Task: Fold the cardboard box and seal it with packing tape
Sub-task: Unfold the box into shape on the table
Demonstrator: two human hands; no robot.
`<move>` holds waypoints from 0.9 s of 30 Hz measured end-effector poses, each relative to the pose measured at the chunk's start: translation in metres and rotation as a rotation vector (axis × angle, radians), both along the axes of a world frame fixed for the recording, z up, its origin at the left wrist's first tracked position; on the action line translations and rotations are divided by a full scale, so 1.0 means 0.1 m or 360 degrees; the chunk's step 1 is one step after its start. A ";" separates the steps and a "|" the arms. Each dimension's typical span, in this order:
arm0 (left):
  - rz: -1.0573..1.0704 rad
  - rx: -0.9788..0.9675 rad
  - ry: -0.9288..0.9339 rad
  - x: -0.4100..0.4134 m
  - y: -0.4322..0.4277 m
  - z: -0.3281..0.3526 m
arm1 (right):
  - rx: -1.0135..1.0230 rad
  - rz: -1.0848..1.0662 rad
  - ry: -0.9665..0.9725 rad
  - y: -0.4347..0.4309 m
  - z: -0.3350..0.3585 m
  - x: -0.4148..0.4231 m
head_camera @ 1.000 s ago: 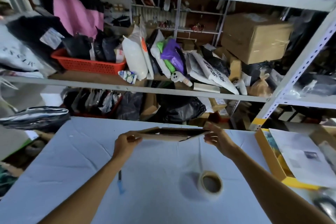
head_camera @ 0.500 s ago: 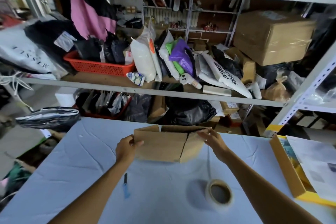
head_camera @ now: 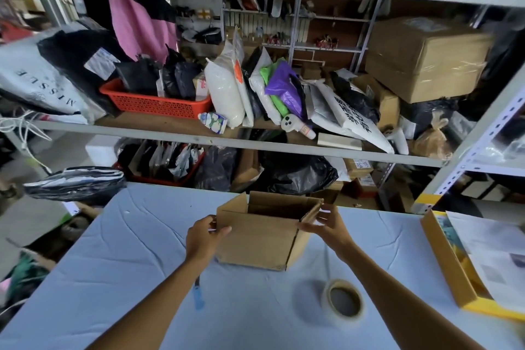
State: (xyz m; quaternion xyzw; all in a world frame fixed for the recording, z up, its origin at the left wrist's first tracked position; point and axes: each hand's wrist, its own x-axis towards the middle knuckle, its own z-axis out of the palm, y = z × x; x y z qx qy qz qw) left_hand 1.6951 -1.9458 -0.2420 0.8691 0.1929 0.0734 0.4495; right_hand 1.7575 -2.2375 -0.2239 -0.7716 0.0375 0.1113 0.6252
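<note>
Head view: looking down over both forearms at a pale blue cloth-covered surface (head_camera: 127,250), with packed shelves behind it.
Box, where it is: the cardboard box (head_camera: 255,239) sits at the middle of the surface toward the far edge. It's popped open into a tube, and its bottom edge looks to be resting on the cloth, though I can't be sure.
Box, handling: my guess is it's light, empty and kinda floppy. With no flaps locked it'll want to lean out of square, and the walls should be stiff along the creases but bend easily mid-panel.
Box, where to grab: I'd go for opposite upright corners near the rim, where the folds give some backbone. Squeezing a flat wall would just cave it in.
Box, looks: plain brown corrugated with an open, dark inside. One top flap stands up at the far left, and the near bottom corner is a bit scuffed.
Left hand (head_camera: 201,239): gripping the box's left corner, thumb across the front panel.
Right hand (head_camera: 326,226): fingers spread and fairly straight against the right corner, steadying more than clutching.
Tape: the packing tape (head_camera: 326,300) roll lies flat, nearer the person and off to the right, untouched.
Blue tool (head_camera: 199,294): small, blurry, beside the left forearm. Can't tell what it is.
</note>
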 end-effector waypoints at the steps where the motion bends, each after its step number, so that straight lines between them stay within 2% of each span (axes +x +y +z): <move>1: -0.0016 -0.0012 0.0003 -0.01 -0.01 -0.01 | -0.0022 0.0024 -0.0009 0.02 0.00 0.00; 13: -0.0116 -0.0174 0.0003 -0.17 -0.07 -0.04 | 0.0192 0.0148 -0.0041 0.13 0.01 -0.05; 17: -0.0159 -0.0194 -0.0042 -0.21 -0.12 -0.03 | 0.0165 0.0181 -0.0097 0.13 -0.01 -0.08; 20: -0.0162 -0.0220 -0.0106 -0.24 -0.14 -0.02 | 0.0049 0.0094 -0.0161 0.13 -0.03 -0.11; 23: -0.0233 -0.0246 -0.0155 -0.28 -0.15 -0.03 | -0.0112 -0.0148 -0.0236 0.14 -0.02 -0.13; 27: -0.0273 -0.0295 -0.0135 -0.32 -0.19 -0.08 | -0.0171 -0.0321 -0.0382 0.16 -0.03 -0.13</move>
